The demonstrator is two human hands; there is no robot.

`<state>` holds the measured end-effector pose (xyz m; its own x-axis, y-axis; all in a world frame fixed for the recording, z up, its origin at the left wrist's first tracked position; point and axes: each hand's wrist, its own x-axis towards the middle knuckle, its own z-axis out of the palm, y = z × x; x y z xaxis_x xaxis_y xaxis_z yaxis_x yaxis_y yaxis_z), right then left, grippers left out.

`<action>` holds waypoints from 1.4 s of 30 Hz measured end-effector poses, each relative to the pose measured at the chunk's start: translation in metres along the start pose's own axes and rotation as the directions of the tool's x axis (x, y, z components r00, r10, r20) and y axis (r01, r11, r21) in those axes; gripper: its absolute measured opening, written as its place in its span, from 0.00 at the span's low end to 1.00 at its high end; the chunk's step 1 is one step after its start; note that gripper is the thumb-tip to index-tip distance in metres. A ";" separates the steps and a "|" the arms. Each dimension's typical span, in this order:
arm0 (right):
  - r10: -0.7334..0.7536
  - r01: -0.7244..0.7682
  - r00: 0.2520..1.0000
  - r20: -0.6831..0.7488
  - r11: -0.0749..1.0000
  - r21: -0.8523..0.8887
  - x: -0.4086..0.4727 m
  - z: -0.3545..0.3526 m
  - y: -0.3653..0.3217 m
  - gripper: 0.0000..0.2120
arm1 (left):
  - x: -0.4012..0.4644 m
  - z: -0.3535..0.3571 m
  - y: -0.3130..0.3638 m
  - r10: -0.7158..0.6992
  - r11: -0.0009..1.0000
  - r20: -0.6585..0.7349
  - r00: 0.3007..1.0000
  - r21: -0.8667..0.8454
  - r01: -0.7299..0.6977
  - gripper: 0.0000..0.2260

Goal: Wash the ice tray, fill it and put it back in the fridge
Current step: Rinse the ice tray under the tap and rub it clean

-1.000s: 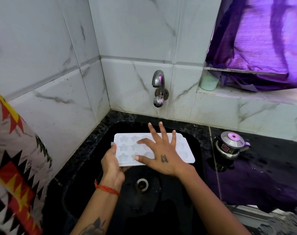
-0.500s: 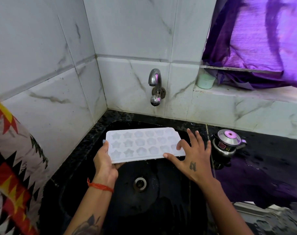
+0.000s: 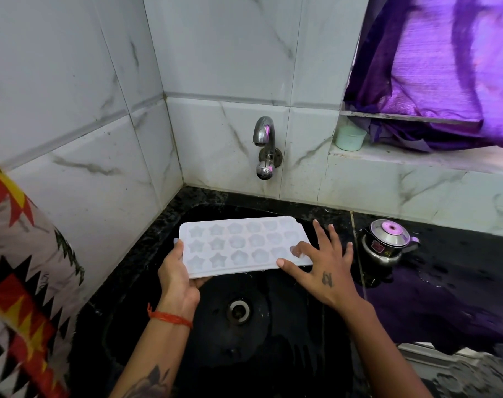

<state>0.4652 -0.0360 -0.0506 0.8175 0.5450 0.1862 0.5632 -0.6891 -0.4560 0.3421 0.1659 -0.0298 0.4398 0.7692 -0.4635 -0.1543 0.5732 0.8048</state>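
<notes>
Left hand is gripping the short end of the ice tray, holding it level over the sink; right hand is resting spread-fingered at its other end, thumb at the near edge. Drain is sitting below, tap beyond, no water showing. Looks like the washing stage, filling and fridge left. Kettle is crowding the right, wall close on the left, open room toward the tap
</notes>
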 end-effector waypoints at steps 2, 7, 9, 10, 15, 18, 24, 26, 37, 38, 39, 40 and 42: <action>-0.017 0.014 0.999 -0.040 0.997 -0.074 -0.001 0.000 0.000 0.37 | 0.000 0.000 0.000 0.001 1.000 0.000 1.000 0.000 -0.001 0.13; -0.029 0.018 0.997 -0.078 0.989 -0.144 -0.002 0.001 -0.001 0.38 | -0.002 0.000 0.000 0.008 1.000 0.003 1.000 -0.003 -0.008 0.13; -0.024 0.015 0.998 -0.063 0.990 -0.137 -0.001 0.001 -0.001 0.40 | -0.001 -0.001 0.000 0.010 1.000 0.001 1.000 -0.002 -0.010 0.13; -0.013 0.007 0.999 -0.051 0.994 -0.106 -0.001 0.001 -0.001 0.40 | -0.001 -0.001 0.000 0.011 1.000 0.001 1.000 -0.001 -0.011 0.13; 0.058 -0.065 0.997 0.060 0.989 0.131 -0.001 0.000 -0.003 0.29 | -0.001 0.000 0.000 0.007 1.000 -0.004 1.000 -0.002 -0.007 0.13; 0.055 -0.067 0.995 0.082 0.987 0.145 0.000 -0.002 -0.001 0.25 | 0.000 -0.001 -0.001 0.006 1.000 -0.002 1.000 0.000 -0.006 0.13; -0.052 0.046 0.998 -0.045 0.990 -0.137 0.001 -0.001 0.003 0.40 | 0.001 0.000 -0.001 -0.002 1.000 0.002 1.000 -0.009 0.002 0.13; -0.073 0.058 0.994 -0.077 0.980 -0.188 0.001 0.001 0.003 0.39 | 0.002 -0.001 -0.001 -0.005 1.000 0.002 1.000 -0.009 0.005 0.13; 0.041 -0.047 0.998 0.052 0.993 0.108 0.001 0.002 0.001 0.32 | 0.002 -0.001 -0.001 -0.006 1.000 -0.006 1.000 -0.007 0.006 0.13; 0.043 -0.053 0.997 0.069 0.989 0.137 0.002 0.001 0.001 0.28 | 0.002 -0.001 -0.001 -0.005 1.000 -0.005 1.000 -0.005 0.005 0.13; 0.044 -0.055 0.996 0.077 0.986 0.155 0.002 0.001 0.001 0.24 | 0.002 -0.001 -0.001 -0.005 1.000 -0.006 1.000 -0.004 0.005 0.13; 0.044 -0.056 0.996 0.080 0.986 0.160 0.002 0.001 0.001 0.21 | 0.002 -0.001 -0.001 -0.005 1.000 -0.008 1.000 -0.003 0.005 0.13; 0.041 -0.052 0.996 0.080 0.989 0.141 0.002 0.001 0.003 0.21 | 0.001 -0.001 -0.001 -0.009 1.000 -0.010 1.000 -0.004 0.009 0.13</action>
<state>0.4687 -0.0367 -0.0523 0.8277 0.5528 0.0966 0.4971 -0.6425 -0.5831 0.3416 0.1669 -0.0318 0.4327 0.7668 -0.4742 -0.1544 0.5812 0.7990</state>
